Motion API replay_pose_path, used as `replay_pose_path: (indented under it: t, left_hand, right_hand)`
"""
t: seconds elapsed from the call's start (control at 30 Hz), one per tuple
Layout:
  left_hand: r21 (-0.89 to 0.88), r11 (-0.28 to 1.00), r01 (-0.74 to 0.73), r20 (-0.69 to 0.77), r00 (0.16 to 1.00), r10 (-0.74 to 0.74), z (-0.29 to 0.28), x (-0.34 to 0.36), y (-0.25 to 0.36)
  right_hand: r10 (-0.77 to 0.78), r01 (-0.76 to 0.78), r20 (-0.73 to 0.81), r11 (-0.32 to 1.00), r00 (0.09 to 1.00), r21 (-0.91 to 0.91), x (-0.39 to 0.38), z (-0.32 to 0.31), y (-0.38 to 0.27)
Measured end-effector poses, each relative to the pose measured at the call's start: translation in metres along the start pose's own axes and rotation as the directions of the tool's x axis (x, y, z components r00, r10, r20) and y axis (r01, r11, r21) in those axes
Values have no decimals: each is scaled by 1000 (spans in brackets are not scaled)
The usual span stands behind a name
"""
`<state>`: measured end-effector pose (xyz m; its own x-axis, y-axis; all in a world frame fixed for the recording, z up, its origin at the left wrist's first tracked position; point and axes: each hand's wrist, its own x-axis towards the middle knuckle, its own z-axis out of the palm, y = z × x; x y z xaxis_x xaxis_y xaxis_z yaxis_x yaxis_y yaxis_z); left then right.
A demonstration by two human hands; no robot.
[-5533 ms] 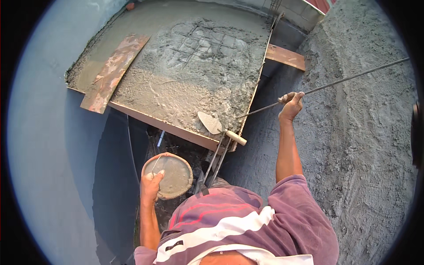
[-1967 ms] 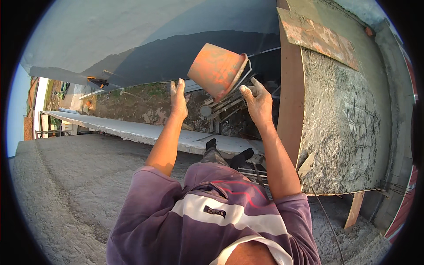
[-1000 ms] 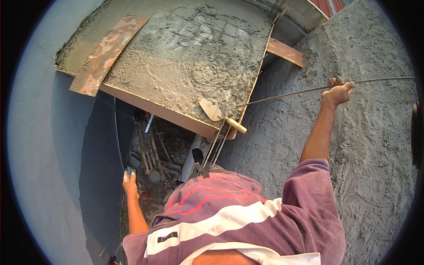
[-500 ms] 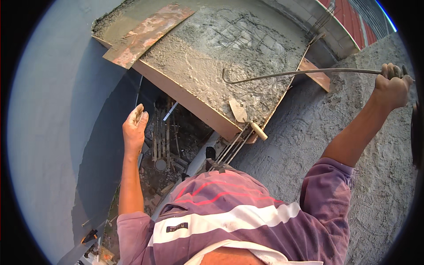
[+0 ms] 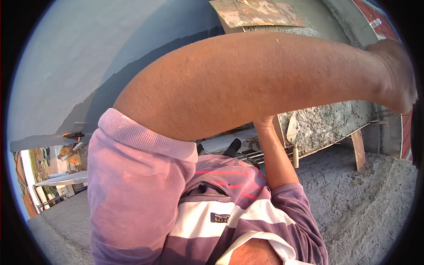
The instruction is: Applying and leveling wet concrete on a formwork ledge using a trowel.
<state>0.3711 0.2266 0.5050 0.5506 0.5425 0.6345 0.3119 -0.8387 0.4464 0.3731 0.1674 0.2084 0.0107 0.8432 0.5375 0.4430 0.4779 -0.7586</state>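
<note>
My left arm reaches across the upper view, close to the camera. Its hand (image 5: 399, 75) is at the far right rim, blurred, with the fingers hidden. My right forearm runs up behind it; only the heel of my right hand (image 5: 265, 121) shows, and its fingers are covered by the left forearm. Just right of that wrist, a trowel (image 5: 292, 129) with a pale handle lies on the edge of the rough wet concrete (image 5: 329, 126). I cannot see the hooked metal rod.
A stained flat board (image 5: 256, 14) lies across the far side of the formwork. Thin bars extend below the slab's near corner. A wooden piece (image 5: 358, 150) sticks out at right, above a rough grey surface (image 5: 353, 194). A smooth grey wall (image 5: 57, 88) stands at left.
My left arm has swung up and across to the right rim. My right arm has drawn inward behind it, and the rod is out of sight. The view has turned.
</note>
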Motion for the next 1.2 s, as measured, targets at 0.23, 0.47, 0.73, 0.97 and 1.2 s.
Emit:
replay_pose_path:
  t: [0.23, 0.47, 0.73, 0.97, 1.2]
  left_hand:
    - [-191, 965, 181, -327, 915, -236, 14, -142, -133]
    - [-255, 829, 497, -97, 840, -533, 95, -289, -171]
    - [-314, 689, 653, 2, 726, -688, 113, -372, -164]
    - [-270, 684, 678, 78, 723, -686, 130, -435, -141]
    - [-161, 470, 868, 24, 480, -877, 152, -508, -129]
  right_hand:
    - [-526, 445, -191, 827, 829, -344, 73, -122, -121]
    - [-699, 517, 457, -145, 551, -844, 185, -179, -249]
    - [-139, 544, 582, -236, 801, -805, 257, -236, -215]
    - [-313, 735, 737, -151, 599, -661, 286, -227, -140]
    - [347, 572, 503, -134, 792, -809, 252, -238, -154]
